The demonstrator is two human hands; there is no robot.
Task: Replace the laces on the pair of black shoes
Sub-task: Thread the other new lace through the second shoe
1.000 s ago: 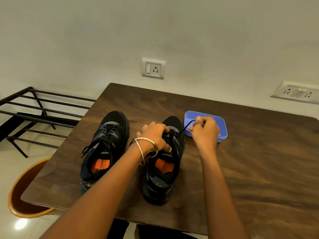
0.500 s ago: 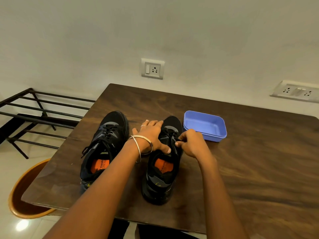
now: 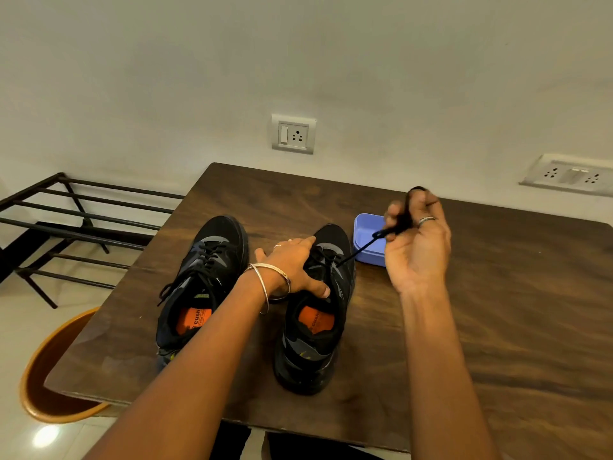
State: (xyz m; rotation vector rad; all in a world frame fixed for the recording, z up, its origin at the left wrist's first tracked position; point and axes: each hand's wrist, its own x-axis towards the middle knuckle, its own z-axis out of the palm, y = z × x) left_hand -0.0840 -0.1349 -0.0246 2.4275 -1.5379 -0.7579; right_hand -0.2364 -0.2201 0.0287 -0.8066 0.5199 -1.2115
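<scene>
The right shoe (image 3: 315, 313) stands on the desk (image 3: 497, 327), heel towards the person, with the left shoe (image 3: 199, 283) just beside it on its left. The left hand (image 3: 295, 267) presses flat on the right shoe's tongue, fingers spread and fairly straight. Beyond and to the right of that shoe the right hand (image 3: 414, 240) is raised, pinching the lace (image 3: 361, 249), which runs taut from the eyelets.

To do the step well, I would hold the shoe down firmly and pull the lace along the line of its eyelet in short draws, so the shoe neither tips nor slides.

The blue tray (image 3: 366, 240), behind the right shoe, is half covered by the hand; its contents cannot be seen. Which eyelets are already free is too dark to tell.
</scene>
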